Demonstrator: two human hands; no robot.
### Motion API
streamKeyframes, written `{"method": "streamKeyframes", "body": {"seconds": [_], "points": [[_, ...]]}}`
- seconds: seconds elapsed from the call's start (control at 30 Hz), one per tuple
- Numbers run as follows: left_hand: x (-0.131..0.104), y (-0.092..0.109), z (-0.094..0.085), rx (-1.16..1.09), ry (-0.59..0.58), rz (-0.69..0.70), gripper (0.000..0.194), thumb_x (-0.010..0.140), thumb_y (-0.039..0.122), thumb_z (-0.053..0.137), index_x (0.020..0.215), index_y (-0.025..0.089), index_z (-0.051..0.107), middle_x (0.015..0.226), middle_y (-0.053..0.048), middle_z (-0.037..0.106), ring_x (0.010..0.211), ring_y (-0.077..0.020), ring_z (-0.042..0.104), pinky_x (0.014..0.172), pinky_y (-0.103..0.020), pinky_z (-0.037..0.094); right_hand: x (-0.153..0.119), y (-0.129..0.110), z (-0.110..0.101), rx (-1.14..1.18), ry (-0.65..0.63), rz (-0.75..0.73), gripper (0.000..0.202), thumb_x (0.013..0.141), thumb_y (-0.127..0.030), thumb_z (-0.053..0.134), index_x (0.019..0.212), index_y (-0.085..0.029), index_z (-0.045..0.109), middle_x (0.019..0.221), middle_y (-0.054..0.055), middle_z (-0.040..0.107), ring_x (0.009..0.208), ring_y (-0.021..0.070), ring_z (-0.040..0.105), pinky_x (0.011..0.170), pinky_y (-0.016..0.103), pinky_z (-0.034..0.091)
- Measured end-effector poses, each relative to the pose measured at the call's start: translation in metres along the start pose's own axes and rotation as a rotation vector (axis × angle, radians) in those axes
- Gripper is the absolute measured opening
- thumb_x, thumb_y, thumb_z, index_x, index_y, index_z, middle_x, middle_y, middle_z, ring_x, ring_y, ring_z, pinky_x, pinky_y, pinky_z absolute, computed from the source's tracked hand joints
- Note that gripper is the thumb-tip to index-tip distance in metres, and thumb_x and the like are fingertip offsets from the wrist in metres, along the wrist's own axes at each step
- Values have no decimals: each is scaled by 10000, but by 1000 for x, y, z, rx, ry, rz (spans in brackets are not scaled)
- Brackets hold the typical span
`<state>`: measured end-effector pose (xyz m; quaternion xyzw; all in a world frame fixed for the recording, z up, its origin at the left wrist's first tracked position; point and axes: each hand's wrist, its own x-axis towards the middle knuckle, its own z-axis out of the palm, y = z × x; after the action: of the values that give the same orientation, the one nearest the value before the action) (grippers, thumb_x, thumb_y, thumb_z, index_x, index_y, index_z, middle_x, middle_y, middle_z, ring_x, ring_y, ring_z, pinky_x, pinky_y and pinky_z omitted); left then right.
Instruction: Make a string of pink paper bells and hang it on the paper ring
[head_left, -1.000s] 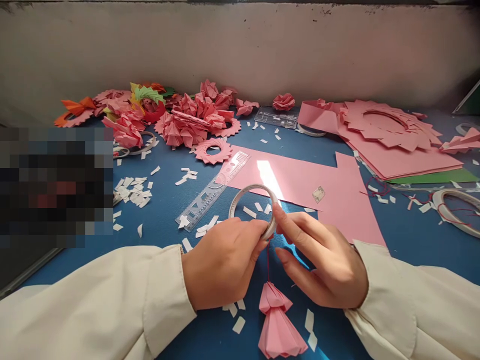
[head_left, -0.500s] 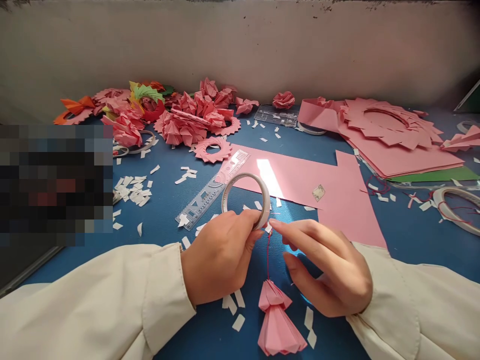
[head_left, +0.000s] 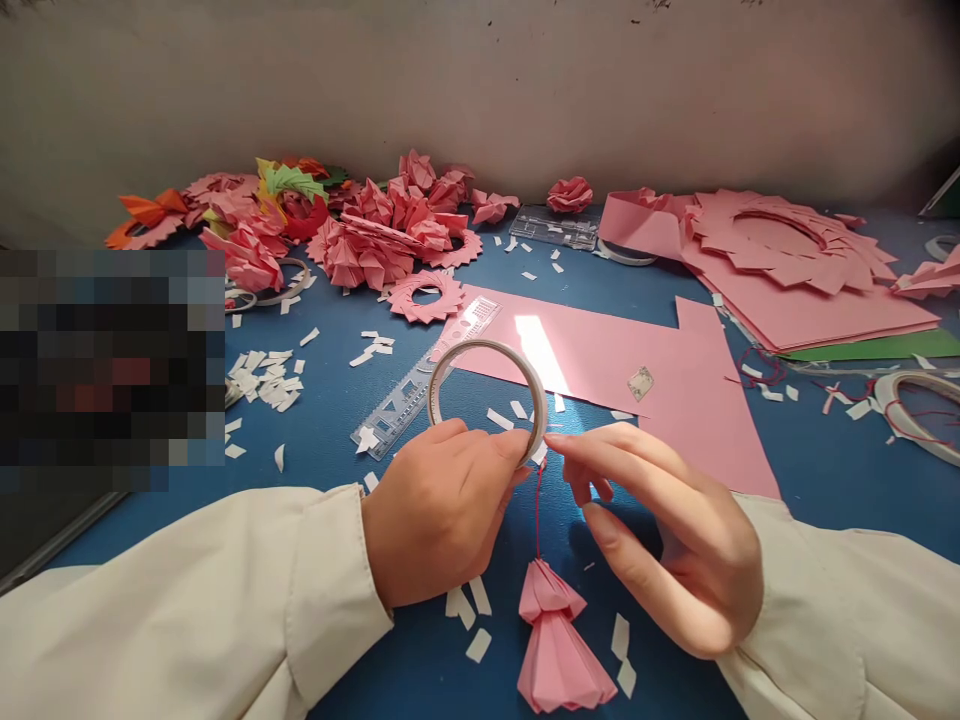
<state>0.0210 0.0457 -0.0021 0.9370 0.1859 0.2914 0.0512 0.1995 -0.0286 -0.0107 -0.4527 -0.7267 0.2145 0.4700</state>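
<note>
My left hand (head_left: 450,505) is closed on a roll of white double-sided tape (head_left: 541,385), held upright with its ring facing me. Beside its right rim, my right hand (head_left: 667,530) has its fingers apart, and the index fingertip touches the roll or lies very close to it. Just below that fingertip a small white piece (head_left: 540,455) shows at the top of a red string (head_left: 538,515). From the string's lower end extends a folded pink paper ornament (head_left: 562,640), two flared tiers like a tassel, below and between my hands.
A clear ruler (head_left: 409,400) lies beyond my left hand, partly over pink paper (head_left: 577,345). White scraps (head_left: 266,380) are scattered around. Folded pink paper flowers (head_left: 367,240) are heaped at the back left; a large pink paper ring (head_left: 787,240) and another tape roll (head_left: 915,410) lie right.
My right hand has moved slightly right and its thumb has opened farther from the fingers. The tape roll has turned to face me more fully. The left hand has barely moved.
</note>
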Motion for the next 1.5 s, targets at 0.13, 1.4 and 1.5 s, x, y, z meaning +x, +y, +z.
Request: {"method": "streamKeyframes", "body": {"seconds": [0.13, 1.4, 1.5], "points": [[-2, 0, 2, 15, 9, -12, 181, 892, 91, 345, 969, 113, 508, 637, -27, 602, 497, -151, 464, 491, -287, 361, 0, -1, 0, -2, -25, 46, 417, 819, -88, 422, 1219, -166, 508, 841, 64, 546, 719, 158, 518, 606, 320, 438], [1, 3, -1, -169, -176, -72, 203, 899, 139, 317, 900, 118, 519, 669, -54, 621, 555, -177, 562, 523, -278, 440, 12, 12, -5, -452, -1, -381, 206, 788, -34, 601, 977, -112, 575, 777, 64, 588, 645, 138, 530, 540, 280, 448], [1, 3, -2, -173, -196, -25, 218, 881, 128, 308, 911, 102, 522, 631, -49, 592, 517, -174, 518, 495, -283, 402, 11, 11, -4, -404, -30, -380, 189, 774, -4, 590, 932, -106, 570, 753, 64, 564, 632, 140, 503, 506, 281, 427]]}}
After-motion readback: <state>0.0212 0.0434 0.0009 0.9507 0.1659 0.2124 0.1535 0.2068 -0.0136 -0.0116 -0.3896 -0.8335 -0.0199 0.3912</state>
